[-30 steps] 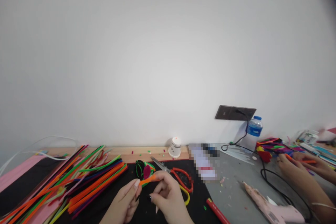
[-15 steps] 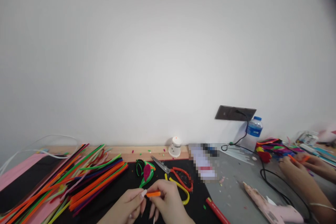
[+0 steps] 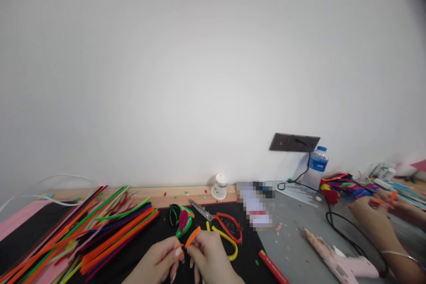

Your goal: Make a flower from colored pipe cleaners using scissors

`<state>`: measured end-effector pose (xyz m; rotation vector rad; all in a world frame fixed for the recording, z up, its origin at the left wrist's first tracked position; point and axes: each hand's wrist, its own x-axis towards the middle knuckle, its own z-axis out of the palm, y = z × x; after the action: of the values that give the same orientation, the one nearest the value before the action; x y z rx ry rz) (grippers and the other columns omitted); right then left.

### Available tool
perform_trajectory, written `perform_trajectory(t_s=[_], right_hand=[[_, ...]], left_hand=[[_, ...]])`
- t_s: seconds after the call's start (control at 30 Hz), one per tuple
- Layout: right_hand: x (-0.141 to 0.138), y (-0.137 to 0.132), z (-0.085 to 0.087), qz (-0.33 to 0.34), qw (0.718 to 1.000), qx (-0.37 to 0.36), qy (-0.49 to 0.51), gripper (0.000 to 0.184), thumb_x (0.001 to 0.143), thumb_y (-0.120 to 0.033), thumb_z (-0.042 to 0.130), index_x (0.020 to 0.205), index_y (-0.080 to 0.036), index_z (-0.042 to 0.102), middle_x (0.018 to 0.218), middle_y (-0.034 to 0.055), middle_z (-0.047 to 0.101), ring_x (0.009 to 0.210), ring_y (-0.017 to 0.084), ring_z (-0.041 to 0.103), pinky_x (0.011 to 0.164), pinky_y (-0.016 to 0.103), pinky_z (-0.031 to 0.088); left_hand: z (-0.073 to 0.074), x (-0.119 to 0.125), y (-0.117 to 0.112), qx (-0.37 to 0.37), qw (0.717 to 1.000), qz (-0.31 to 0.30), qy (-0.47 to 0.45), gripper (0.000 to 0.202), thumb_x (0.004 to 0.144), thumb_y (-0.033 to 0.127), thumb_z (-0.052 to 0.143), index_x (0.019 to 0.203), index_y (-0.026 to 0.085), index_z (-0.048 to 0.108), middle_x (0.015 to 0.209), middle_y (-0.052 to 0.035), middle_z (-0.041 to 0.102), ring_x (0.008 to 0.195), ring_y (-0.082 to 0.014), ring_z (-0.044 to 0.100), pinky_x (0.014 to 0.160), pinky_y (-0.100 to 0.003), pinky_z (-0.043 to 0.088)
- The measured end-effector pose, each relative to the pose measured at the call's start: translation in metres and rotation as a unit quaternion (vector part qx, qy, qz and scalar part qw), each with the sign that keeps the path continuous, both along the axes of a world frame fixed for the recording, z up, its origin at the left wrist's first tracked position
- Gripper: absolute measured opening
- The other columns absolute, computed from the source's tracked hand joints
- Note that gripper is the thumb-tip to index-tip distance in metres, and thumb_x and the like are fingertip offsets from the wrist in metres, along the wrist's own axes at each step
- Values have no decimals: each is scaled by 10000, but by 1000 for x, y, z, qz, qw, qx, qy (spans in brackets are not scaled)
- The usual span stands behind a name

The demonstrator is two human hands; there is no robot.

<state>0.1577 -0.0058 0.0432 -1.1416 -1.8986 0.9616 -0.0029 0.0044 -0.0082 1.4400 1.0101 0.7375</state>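
Note:
Between the fingertips of both hands is a short orange pipe cleaner, bent, with one end sticking up. My left hand pinches its lower left part; my right hand pinches it near the raised end. Just beyond my fingers lies a green and magenta pipe-cleaner shape, with a dark green loop beside it. Scissors with red handles lie past my right hand, next to a yellow-handled tool partly hidden by that hand.
Bundles of coloured pipe cleaners lie to the left. At the back stands a white paper cup. A pink glue gun, a red marker-like stick, a black cable and a water bottle are right, near a co-worker's hands.
The orange pipe cleaner went from lying straight between my fingers to bent, its end now pointing up. The view has shifted slightly. The co-worker's hands have moved a little.

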Motion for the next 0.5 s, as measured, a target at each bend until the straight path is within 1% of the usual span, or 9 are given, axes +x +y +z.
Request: perform_trajectory(t_s=[0.07,0.1,0.2,0.23,0.37,0.43,0.5], right_hand=[[1,0,0,16,1000,-9,-1,164,765,-109,472,646,-133,584,592,-19,510,536,75,545,478,136,380],[2,1,-2,25,999,-27,1,170,777,-140,471,648,-129,580,625,-12,514,518,70,547,438,129,366],[3,5,-15,53,993,-107,11,225,810,-257,443,678,-120,562,677,4,511,393,48,509,300,122,285],[3,6,-20,45,993,-111,8,227,802,-267,454,653,-124,548,639,-6,502,370,46,491,286,122,274],[5,9,-34,12,995,-99,-22,155,776,-205,468,636,-150,504,522,-41,472,368,56,488,305,119,265],[5,9,-37,4,995,-98,-35,144,768,-167,445,629,-158,483,485,-55,453,350,56,477,302,117,243],[5,8,-37,-6,995,-91,-45,150,754,-136,427,611,-162,465,459,-65,430,334,52,455,300,116,223]], left_hand=[[0,-1,-1,39,999,-10,19,435,749,596,392,634,183,462,383,101,396,341,-56,226,355,-184,148],[-1,-1,-1,49,998,-20,28,423,762,576,390,625,182,461,382,97,399,352,-62,247,369,-187,169],[-1,-2,-2,63,996,-34,59,372,806,483,398,600,182,464,423,82,427,400,-78,307,412,-188,230],[-1,-3,-3,69,995,-32,68,364,814,462,398,592,183,467,436,78,438,417,-83,329,429,-187,254],[2,-3,-4,90,991,-19,94,369,818,460,387,585,190,484,446,70,468,451,-100,396,493,-190,325],[4,-3,-4,91,991,-20,101,368,819,467,379,607,189,494,448,67,475,455,-103,416,504,-190,339],[7,-2,-4,87,990,-34,102,355,822,462,376,641,182,499,446,67,473,443,-103,425,495,-190,341]])
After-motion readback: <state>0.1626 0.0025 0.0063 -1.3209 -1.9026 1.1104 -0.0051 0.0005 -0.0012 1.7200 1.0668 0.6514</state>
